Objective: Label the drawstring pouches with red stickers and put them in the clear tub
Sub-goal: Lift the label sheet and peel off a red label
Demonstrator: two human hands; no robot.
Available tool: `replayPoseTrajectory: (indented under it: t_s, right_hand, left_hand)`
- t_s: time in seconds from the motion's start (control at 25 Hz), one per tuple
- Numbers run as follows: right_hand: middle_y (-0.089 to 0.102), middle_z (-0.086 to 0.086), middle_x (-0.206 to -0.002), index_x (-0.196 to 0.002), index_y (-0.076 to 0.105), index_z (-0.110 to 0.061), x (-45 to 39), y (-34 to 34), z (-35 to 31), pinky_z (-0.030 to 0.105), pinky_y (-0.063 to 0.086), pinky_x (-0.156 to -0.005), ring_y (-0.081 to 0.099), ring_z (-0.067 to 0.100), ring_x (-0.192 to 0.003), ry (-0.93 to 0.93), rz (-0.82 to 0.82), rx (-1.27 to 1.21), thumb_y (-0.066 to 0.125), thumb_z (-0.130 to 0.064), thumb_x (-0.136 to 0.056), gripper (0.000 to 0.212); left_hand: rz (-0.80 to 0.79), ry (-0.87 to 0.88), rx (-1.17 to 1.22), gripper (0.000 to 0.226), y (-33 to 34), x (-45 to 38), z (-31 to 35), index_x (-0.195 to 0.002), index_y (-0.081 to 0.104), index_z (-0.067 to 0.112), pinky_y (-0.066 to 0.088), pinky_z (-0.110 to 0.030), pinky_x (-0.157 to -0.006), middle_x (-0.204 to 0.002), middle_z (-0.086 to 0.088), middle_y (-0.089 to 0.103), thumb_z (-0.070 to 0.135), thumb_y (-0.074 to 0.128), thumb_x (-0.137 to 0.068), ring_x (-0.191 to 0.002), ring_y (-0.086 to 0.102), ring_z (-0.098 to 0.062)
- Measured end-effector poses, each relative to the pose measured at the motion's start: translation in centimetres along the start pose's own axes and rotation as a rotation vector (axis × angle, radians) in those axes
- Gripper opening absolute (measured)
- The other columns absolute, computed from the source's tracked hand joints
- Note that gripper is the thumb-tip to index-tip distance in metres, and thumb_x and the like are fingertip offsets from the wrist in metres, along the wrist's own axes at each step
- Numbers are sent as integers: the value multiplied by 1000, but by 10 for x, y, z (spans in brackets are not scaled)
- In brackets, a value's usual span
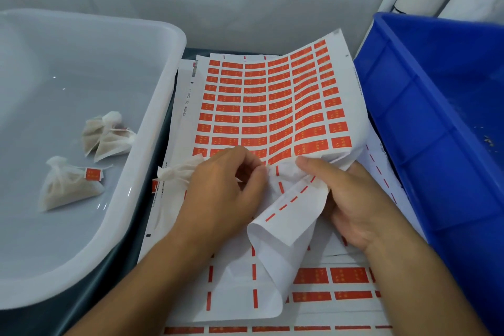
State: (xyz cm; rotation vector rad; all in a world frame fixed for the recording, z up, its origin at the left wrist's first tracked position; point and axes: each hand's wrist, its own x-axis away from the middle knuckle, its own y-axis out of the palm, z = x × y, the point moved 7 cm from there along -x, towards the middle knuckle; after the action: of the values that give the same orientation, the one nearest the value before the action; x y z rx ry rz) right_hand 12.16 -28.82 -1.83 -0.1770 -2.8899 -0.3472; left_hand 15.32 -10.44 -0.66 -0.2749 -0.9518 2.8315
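At frame centre, our right hand is gripping the curled sticker sheet. Our left hand is holding a drawstring pouch, fingertips pinching the sheet's edge. Labelled pouches are lying in the clear tub at left.

Two bare forearms, no sleeves; left grip, right grip without gloves, rings, watch.

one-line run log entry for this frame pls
phase: peeling sticker | left hand: holds pouch | right hand: grips sticker sheet | clear tub: three pouches
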Motion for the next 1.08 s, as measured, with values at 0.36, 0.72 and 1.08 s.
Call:
replayPoseTrajectory:
  t_s: [0.36,0.72,1.08]
  right_hand:
    - [78,-3,-110,-117,69,-35,10,-40,-21,35,64,-70,76,20,-97,122,-75,354,82,-43,-69,51]
    - [79,-8,-84,-142,39,-39,17,-79,-43,38,60,-71,77,12,-75,305,146,906,86,-32,-76,82]
    - [63,-30,-96,-122,44,-55,29,2,-86,14,52,-66,65,0,-80,-212,266,1306,60,-62,-89,38]
  left_hand:
    - [113,-101,83,13,0,2,-7,-91,50,41,39,-4,-58,-93,32,58,53,52,-95,-96,52,21]
    - [128,-125,5,13,-2,-1,-12,-94,48,37,36,-6,-65,-95,27,57,48,50,-100,-81,61,-1]
    - [217,232,-113,16,-19,6,27,-101,56,38,37,-3,-67,-100,23,56,50,48,-93,-73,56,-1]
